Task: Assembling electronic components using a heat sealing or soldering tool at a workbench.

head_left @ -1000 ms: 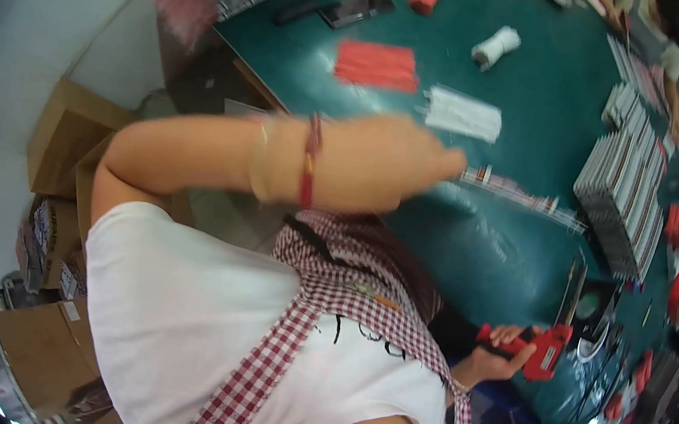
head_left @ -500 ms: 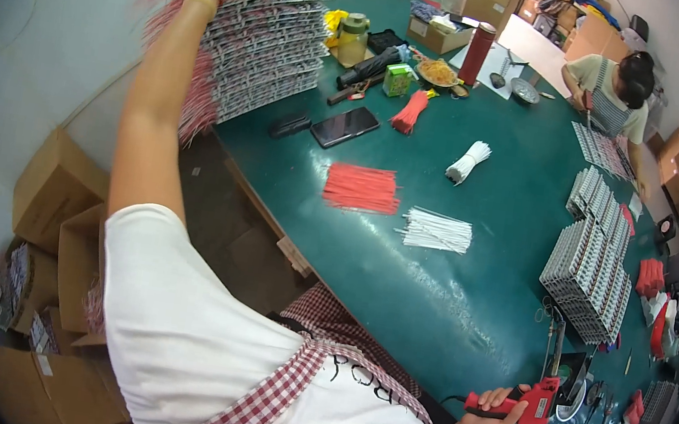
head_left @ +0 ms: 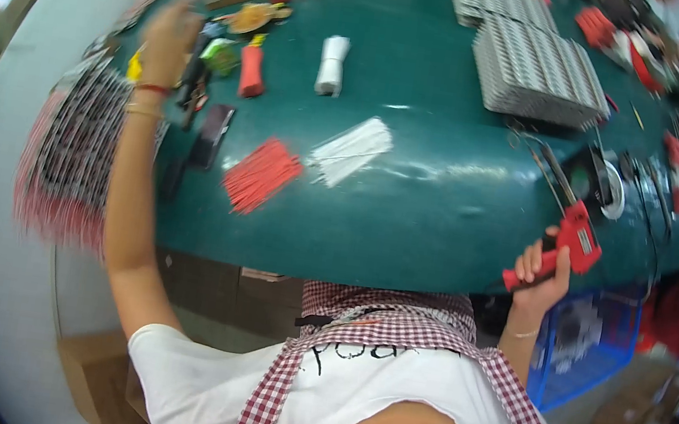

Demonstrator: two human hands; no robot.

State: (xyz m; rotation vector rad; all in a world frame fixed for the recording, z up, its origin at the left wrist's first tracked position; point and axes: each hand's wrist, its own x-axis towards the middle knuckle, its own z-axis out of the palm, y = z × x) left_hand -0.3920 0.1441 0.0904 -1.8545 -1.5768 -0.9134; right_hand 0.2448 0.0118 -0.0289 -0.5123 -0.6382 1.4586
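Observation:
My right hand (head_left: 544, 271) grips the red handle of a soldering gun (head_left: 581, 237), whose metal tip reaches up over the table. My left arm stretches out to the far left, beside a tall stack of circuit boards (head_left: 90, 134) fringed with red and pale wires. Motion smears my left hand (head_left: 170, 36), so its fingers are unclear. Between the hands lie a loose pile of red wires (head_left: 262, 175) and a pile of white wires (head_left: 352, 153). Behind these sit a tied red bundle (head_left: 252, 71) and a tied white bundle (head_left: 332, 65).
Grey board panels (head_left: 541, 71) are piled at the back right. Scissors (head_left: 517, 135) and a round white-rimmed item (head_left: 614, 192) lie near the soldering gun. A dark phone (head_left: 212, 135) rests near the stack. Below the table's right side is a blue crate (head_left: 589, 347).
My left hand has come down from above the board stack toward its right side. The soldering gun stays in my right hand. The head view has turned, shifting the table in the picture.

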